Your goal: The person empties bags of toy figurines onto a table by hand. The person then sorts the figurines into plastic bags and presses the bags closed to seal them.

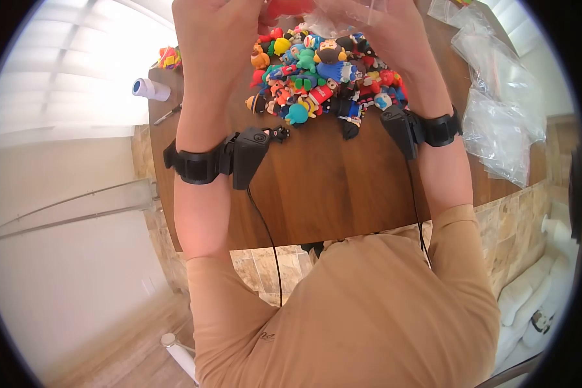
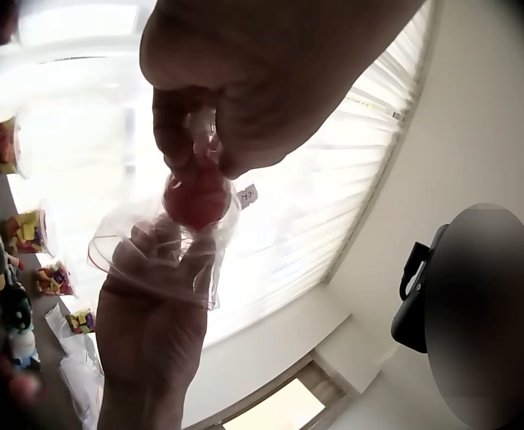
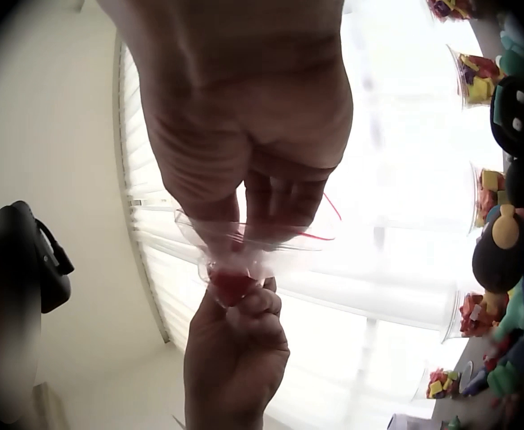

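A small red object [image 1: 290, 8] [image 2: 196, 197] [image 3: 232, 281] is in or behind a clear plastic bag [image 1: 330, 24] [image 2: 123, 240] [image 3: 195, 235], held up above the table between both hands. My left hand [image 1: 213, 45] [image 2: 253, 81] [image 3: 235, 363] pinches the red object and the plastic around it with thumb and fingertips. The fingers of my right hand [image 1: 401, 35] [image 2: 150, 336] [image 3: 244, 116] are bent round the bag near its red-lined edge. Whether any fingertips are inside the bag, I cannot tell.
Colourful small figures [image 1: 307, 77] lie piled on the wooden table [image 1: 330, 187] below the hands. Clear plastic bags [image 1: 504, 110] lie at the right. A white cylinder [image 1: 152, 90] and a pen [image 1: 168, 114] are at the left. Cups of colourful pieces [image 3: 479, 79] stand beyond the pile.
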Tool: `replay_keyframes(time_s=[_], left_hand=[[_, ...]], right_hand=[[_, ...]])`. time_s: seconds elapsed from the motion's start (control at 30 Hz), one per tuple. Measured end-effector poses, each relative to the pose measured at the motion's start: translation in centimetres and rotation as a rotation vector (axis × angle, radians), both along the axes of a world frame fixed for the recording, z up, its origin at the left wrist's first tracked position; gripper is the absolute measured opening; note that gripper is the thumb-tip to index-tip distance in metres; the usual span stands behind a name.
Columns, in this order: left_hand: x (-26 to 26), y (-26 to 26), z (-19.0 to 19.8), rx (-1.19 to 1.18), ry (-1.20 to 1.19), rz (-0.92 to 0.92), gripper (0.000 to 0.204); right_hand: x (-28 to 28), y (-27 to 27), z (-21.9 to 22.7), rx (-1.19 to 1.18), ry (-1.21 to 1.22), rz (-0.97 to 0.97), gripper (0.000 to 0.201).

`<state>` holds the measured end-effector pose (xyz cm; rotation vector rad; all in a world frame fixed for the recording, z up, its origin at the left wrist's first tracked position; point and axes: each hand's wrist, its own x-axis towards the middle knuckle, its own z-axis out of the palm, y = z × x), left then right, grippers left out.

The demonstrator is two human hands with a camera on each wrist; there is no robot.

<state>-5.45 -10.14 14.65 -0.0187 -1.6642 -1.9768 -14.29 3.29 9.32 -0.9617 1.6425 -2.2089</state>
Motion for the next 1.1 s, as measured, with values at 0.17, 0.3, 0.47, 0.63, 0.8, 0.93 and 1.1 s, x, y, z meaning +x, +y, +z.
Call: replay_keyframes(time_s=[0.17,0.3,0.47,0.63,0.8,0.93,1.1], left_hand=[[0.6,-0.7,-0.7,-0.294,-0.178,0.181,0.015],[0.9,-1.3,-2.5,-0.342,-0.239,0.096,0.014],[2.5,-0.9,-3.0,-0.304,-0.268,0.082,0.018],[3.6,-2.3,-6.4,-0.186,-0.126,0.005,0.019],[5.4,-0.5,-7.0,-0.146,-0.142,0.042,0.017],[7.6,1.4,-7.7,-0.124,-0.235,0.006,0.014],[11.3,2.5,-10.3,0.152,-0.411,-0.057,0.015]], right_hand=[[-0.1,-0.2,-0.9,0.028,-0.201,0.255,0.053],[0.2,-0.5,-1.2,-0.123,-0.146,0.552,0.052],[0.6,0.4,-3.8,-0.091,-0.202,0.439,0.055],[2.8,1.4,-3.6,-0.206,-0.304,0.449,0.053],[4.6,0.4,-5.2,-0.368,-0.194,0.284,0.036],[6.9,2.8,-7.3,-0.326,-0.625,0.365,0.034],[9.8,4.8,-9.0,-0.157,-0.748,0.429,0.044]])
